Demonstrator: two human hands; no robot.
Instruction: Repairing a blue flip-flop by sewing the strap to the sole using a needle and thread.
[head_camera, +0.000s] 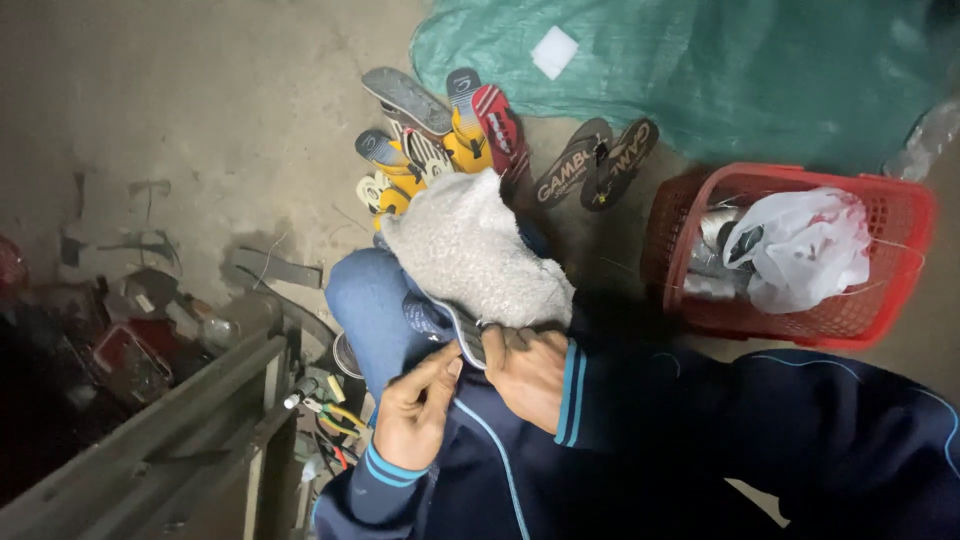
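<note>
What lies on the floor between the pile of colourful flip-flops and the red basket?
In the head view, a dark pair of flip-flops lies between the pile of colourful flip-flops and the red basket, on bare floor.

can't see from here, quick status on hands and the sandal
Left hand and right hand both grip dark flat sandal. Grey fuzzy cloth drapes over it. Nothing blocking.

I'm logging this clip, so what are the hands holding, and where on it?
Both hands grip a fleece-lined slipper at its near end: the right hand clamps the sole's edge, and the left hand pinches that same rim beside it.
</note>
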